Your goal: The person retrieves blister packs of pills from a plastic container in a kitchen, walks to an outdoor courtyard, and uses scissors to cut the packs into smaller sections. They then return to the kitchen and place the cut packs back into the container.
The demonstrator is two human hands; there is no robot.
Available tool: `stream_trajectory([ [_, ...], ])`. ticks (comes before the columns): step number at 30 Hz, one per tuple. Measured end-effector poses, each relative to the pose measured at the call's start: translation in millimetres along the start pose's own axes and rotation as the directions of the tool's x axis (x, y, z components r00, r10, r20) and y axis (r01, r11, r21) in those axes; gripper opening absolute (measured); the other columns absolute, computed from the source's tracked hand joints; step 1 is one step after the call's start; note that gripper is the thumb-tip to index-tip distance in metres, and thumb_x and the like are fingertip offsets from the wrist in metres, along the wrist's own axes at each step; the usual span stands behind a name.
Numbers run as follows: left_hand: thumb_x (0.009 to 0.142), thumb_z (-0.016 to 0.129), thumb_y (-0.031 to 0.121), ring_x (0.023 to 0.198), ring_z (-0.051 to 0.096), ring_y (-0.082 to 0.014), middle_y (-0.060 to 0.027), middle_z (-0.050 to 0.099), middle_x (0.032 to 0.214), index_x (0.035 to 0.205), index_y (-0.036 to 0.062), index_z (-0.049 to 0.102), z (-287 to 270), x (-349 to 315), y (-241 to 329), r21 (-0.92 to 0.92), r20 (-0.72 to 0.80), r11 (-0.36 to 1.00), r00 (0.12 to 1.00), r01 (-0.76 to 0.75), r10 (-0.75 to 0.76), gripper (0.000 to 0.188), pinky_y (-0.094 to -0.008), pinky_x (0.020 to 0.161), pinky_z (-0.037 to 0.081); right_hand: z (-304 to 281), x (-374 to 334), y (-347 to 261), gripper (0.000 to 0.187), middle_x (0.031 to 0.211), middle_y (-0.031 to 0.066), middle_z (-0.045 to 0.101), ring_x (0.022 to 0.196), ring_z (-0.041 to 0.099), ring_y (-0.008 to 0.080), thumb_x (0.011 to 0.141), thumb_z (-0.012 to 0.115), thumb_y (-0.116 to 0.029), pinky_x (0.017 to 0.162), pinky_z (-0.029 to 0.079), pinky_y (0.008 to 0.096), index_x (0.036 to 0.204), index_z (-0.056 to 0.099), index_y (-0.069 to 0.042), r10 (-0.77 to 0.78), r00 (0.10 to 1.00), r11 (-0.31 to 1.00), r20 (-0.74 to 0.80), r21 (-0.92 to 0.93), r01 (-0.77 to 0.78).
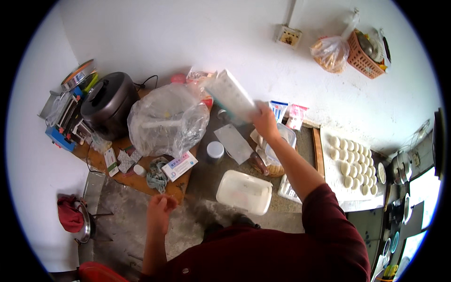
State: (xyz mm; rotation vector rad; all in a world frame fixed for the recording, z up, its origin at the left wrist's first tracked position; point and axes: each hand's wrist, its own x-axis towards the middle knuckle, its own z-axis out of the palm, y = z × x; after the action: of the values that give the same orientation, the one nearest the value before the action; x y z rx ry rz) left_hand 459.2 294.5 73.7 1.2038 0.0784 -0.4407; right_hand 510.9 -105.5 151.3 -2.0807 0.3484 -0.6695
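My right hand [264, 123] lifts a long white carton [231, 95] above the counter [206, 176].

The carton is a tall, narrow, pale box, blurred, tilted with its top toward the back wall; my fingers are clamped round its lower end, over the middle of the counter. My left hand [159, 211] hangs loosely curled near the counter's front edge, holding nothing that I can make out. Under the carton lie one cleaver [235, 143], one small white-lidded jar [215, 151] and, toward the front edge, one white lidded tub [244, 191]. One big clear plastic bag [167, 120] bulges just to the left, one dark rice cooker [109, 103] behind it at the back left corner. At the right end, a board [331, 176] carries rows of round dough pieces [353, 162], too many to count surely.
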Motion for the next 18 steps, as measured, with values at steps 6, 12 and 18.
stream_trajectory([
  [6,0.090,0.044,0.006,0.076,0.058,-0.0199,-0.0106,0.059,0.082,0.093,-0.0002,0.052,-28,-22,-19,-0.018,-0.229,0.997,0.970,0.081,-0.083,0.011,-0.0337,0.075,0.048,62,169,24,0.028,0.093,0.0203,0.063,0.087,0.060,0.0372,0.078,0.056,-0.012,0.076,0.048,0.0421,0.104,0.059,-0.004,-0.203,0.973,0.956,-0.112,-0.237,0.173],
  [12,0.089,0.047,0.007,0.076,0.060,-0.0210,-0.0108,0.060,0.083,0.093,-0.0004,0.052,-40,-67,-48,0.005,-0.418,0.993,0.902,0.118,-0.105,0.010,-0.0346,0.075,0.050,143,265,42,0.027,0.094,0.0108,0.062,0.090,0.058,0.0290,0.080,0.052,-0.011,0.075,0.048,0.0416,0.106,0.058,-0.011,-0.426,0.903,0.729,-0.050,-0.610,0.310],
  [18,0.088,0.050,0.009,0.076,0.060,-0.0196,-0.0103,0.061,0.083,0.094,-0.0006,0.053,-24,-76,-68,0.019,-0.452,0.984,0.879,0.179,-0.152,0.012,-0.0333,0.076,0.050,187,265,74,0.024,0.095,0.0034,0.059,0.093,0.056,0.0220,0.081,0.053,-0.015,0.070,0.048,0.0380,0.105,0.055,-0.016,-0.461,0.820,0.325,0.338,-0.796,0.511],
])
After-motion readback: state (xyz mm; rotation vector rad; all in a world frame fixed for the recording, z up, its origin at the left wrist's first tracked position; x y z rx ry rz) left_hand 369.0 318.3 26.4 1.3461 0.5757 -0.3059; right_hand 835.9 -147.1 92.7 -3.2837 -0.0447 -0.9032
